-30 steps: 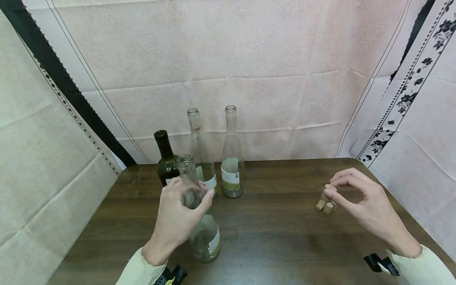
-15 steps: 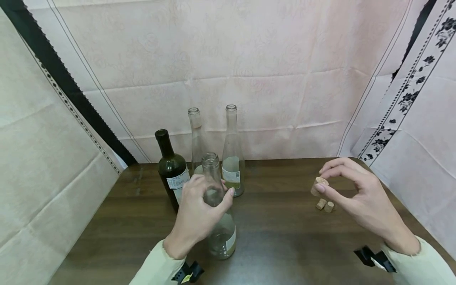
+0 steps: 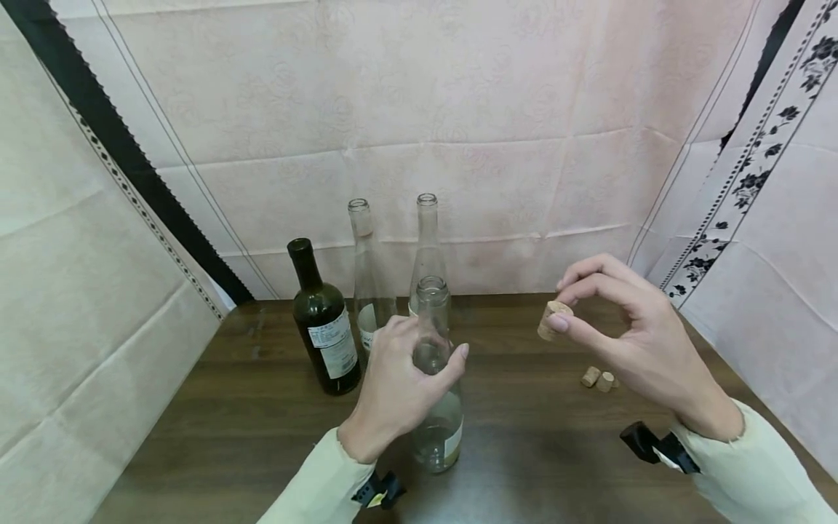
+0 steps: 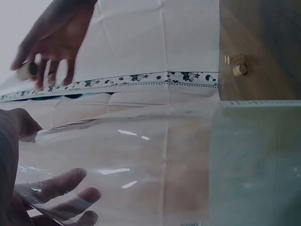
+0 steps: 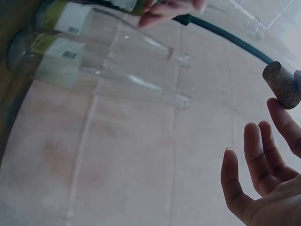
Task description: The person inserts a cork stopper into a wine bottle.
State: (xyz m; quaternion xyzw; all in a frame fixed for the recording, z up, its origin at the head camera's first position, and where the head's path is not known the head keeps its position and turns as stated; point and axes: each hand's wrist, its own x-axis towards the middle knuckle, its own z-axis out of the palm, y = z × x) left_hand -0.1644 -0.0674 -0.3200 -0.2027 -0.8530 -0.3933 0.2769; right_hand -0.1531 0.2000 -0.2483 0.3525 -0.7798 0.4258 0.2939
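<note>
My left hand grips a clear glass bottle around the neck and shoulder. The bottle stands upright near the front middle of the table, its mouth uncovered. In the left wrist view its glass body fills the lower part, with fingers showing through. My right hand pinches a cork between thumb and fingertips, raised over the table to the right of the bottle. The right wrist view shows this cork tilted, the other fingers spread apart from it.
Several loose corks lie on the brown table at right. Behind the gripped bottle stand a dark green wine bottle and two clear bottles, one on the left and one on the right. Pale cloth hangs around the table.
My left hand has moved right with the bottle, uncovering the green bottle. My right hand has lifted the cork off the group of corks and carried it up and left.
</note>
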